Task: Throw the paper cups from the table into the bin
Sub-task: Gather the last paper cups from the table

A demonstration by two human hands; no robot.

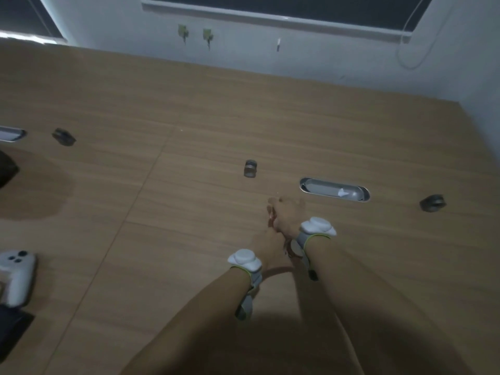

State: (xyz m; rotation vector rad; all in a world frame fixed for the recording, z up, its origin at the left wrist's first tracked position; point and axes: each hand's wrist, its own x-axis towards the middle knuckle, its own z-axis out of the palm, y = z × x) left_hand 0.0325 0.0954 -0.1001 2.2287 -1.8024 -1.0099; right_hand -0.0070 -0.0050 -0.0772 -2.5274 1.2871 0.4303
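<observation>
My two hands meet above the middle of the wooden table (pixel 189 239). My right hand (pixel 288 215) is closed around a blurred red-and-white paper cup (pixel 294 250); its pale round end shows under my right wrist and a red strip shows by the fingers. My left hand (pixel 266 247) presses against the same cup from the left with its fingers curled on it. Motion blur hides whether it is one cup or more. Both wrists wear white trackers on grey straps. No bin is in view.
Three small dark objects lie on the table: one at the left (pixel 63 136), one in the middle (pixel 250 168), one at the right (pixel 433 203). A metal cable slot (pixel 334 189) is set in beyond my hands. A white controller (pixel 16 272) lies at the left edge.
</observation>
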